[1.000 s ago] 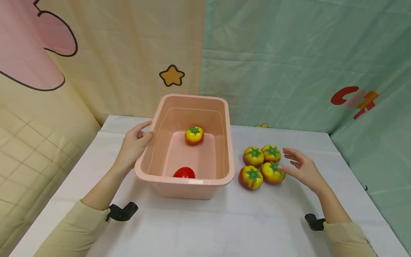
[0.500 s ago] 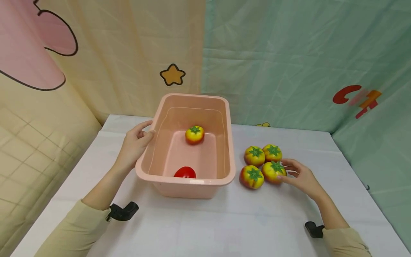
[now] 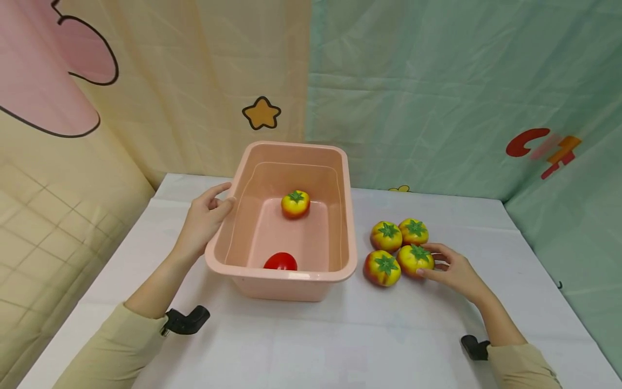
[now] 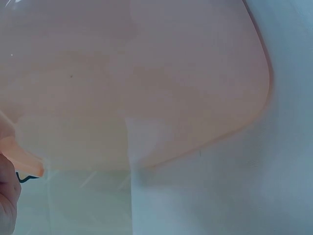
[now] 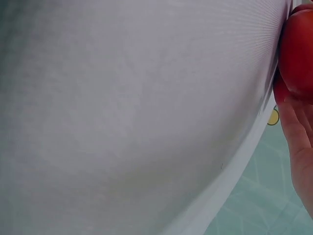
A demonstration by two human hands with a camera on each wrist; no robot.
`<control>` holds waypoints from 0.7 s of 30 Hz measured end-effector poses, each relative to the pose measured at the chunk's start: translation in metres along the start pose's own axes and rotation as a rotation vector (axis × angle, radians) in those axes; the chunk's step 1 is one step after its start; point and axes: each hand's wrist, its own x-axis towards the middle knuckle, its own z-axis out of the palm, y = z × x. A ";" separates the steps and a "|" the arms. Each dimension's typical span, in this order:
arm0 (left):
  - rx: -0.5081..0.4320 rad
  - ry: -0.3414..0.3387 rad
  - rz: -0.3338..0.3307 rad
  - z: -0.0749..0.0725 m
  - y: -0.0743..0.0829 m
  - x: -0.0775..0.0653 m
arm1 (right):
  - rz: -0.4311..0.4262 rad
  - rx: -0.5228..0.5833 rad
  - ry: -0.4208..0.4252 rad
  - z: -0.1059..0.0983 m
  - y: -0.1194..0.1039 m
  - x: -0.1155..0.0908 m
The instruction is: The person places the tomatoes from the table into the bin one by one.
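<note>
My left hand (image 3: 205,217) grips the left rim of a pink plastic tub (image 3: 279,274), thumb over the edge. Inside the tub lie a yellow-and-red tomato (image 3: 295,205) with a green star-shaped top and, partly hidden by the near wall, a plain red one (image 3: 281,261). Right of the tub, several more yellow-and-red tomatoes sit clustered on the table. My right hand (image 3: 451,270) holds the nearest right tomato (image 3: 414,261) from its right side, thumb in front and fingers behind. In the right wrist view a red tomato side (image 5: 299,54) shows against the fingers.
A white cloth covers the table (image 3: 311,346). Beside the held tomato stand a front-left tomato (image 3: 382,269), a back-left one (image 3: 386,236) and a back-right one (image 3: 414,231). Printed curtains (image 3: 413,97) rise right behind the table.
My right hand has come down and inward from beside the tomatoes, and its fingers have closed round the nearest right one. My left hand stays on the tub rim.
</note>
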 end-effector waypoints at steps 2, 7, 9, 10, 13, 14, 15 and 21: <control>0.007 0.001 -0.001 0.000 0.001 0.000 | 0.009 0.003 -0.006 0.000 0.000 0.000; 0.015 0.002 -0.003 0.000 0.002 -0.001 | 0.040 0.004 -0.018 -0.001 0.000 0.000; 0.014 0.003 -0.005 -0.001 0.002 -0.001 | 0.051 0.004 -0.025 -0.002 0.000 0.001; 0.013 0.004 -0.006 0.000 0.002 -0.001 | 0.054 0.004 -0.028 -0.002 0.000 0.001; 0.005 0.001 -0.008 0.000 0.002 -0.001 | 0.057 0.006 -0.033 -0.002 0.002 0.001; 0.004 0.000 -0.008 0.000 0.002 -0.001 | 0.057 0.007 -0.034 -0.003 0.002 0.001; 0.001 0.000 -0.007 0.000 0.002 -0.001 | 0.056 0.008 -0.036 -0.003 0.002 0.001; -0.010 -0.002 -0.007 0.001 0.001 -0.001 | 0.051 0.012 -0.046 -0.006 0.000 0.000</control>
